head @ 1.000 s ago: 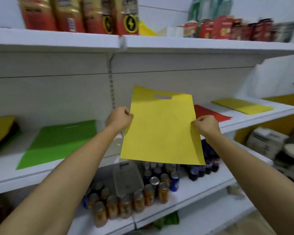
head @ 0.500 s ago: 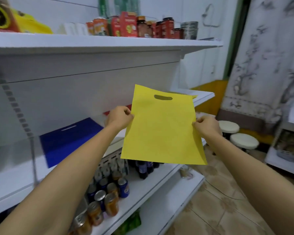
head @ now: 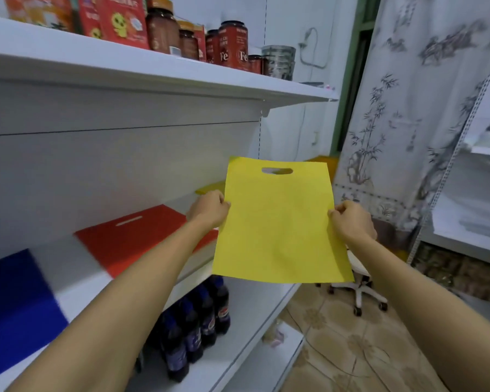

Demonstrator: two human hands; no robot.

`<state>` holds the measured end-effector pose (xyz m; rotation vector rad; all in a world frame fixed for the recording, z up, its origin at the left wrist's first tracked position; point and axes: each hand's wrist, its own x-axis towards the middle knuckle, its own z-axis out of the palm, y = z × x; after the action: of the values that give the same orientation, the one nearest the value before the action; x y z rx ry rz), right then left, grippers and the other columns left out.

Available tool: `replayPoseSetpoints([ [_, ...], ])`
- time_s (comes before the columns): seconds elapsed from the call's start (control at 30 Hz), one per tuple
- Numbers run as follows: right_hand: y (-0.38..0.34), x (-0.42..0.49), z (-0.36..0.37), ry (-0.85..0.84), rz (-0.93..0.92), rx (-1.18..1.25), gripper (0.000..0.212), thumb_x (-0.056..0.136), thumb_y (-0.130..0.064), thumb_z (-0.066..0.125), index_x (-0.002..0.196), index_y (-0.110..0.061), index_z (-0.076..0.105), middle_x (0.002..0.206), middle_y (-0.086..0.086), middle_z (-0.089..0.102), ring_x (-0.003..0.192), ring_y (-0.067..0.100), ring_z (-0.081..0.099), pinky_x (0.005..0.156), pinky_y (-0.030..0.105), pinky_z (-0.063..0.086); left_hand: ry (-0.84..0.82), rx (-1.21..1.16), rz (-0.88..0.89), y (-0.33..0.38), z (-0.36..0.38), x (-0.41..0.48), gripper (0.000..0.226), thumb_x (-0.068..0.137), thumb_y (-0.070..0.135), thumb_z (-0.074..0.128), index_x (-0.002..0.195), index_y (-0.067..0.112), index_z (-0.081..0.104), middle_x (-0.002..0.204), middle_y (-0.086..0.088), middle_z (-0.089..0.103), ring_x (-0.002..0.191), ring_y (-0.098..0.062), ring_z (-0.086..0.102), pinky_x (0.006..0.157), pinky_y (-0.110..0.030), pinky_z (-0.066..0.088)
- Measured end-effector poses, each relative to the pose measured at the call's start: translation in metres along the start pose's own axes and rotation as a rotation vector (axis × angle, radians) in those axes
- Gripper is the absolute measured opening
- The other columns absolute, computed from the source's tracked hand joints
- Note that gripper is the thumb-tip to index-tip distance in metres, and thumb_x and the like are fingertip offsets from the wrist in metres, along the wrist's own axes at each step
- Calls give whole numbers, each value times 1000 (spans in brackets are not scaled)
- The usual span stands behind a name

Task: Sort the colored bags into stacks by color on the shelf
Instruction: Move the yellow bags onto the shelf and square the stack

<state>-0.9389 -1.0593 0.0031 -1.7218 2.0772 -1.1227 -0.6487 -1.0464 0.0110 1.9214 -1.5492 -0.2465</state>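
Observation:
A flat yellow bag [head: 277, 224] with a cut-out handle hangs upright in front of me, past the right end of the white middle shelf [head: 77, 281]. My left hand [head: 208, 209] pinches its left edge and my right hand [head: 351, 220] pinches its right edge. On the shelf lie a red bag [head: 133, 236], a blue bag [head: 14, 304] at the far left, and, partly hidden behind my left hand, a yellow bag [head: 210, 188] at the shelf's far end.
Jars and red packets [head: 229, 46] line the top shelf. Dark soda bottles [head: 198, 321] stand on the lower shelf. A white swivel stool [head: 359, 290] stands on the tiled floor to the right, before a patterned curtain [head: 408, 123]. Another white rack [head: 470, 222] is at far right.
The view has swung right along the shelf: the green bag is out of sight and the blue bag has slid to the far left. Both hands keep their pinch on the yellow bag.

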Motion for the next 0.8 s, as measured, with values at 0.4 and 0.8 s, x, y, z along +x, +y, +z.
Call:
replayPoseSetpoints([
  [0.4,-22,136,89,-56,14,73,43,90,-38,60,56,-17,43,60,2,46,65,28,49,51,26,28,12,57,-24,-14,26,125,17,95,35,47,90,19,50,94,-2,59,89,-26,57,73,-32,45],
  [0.8,-62,290,179,-255,-285,80,22,90,-31,59,79,-12,64,76,5,59,74,28,55,56,27,34,122,15,-253,-28,56,200,28,89,24,58,62,15,60,66,-1,66,72,-23,67,79,-39,56],
])
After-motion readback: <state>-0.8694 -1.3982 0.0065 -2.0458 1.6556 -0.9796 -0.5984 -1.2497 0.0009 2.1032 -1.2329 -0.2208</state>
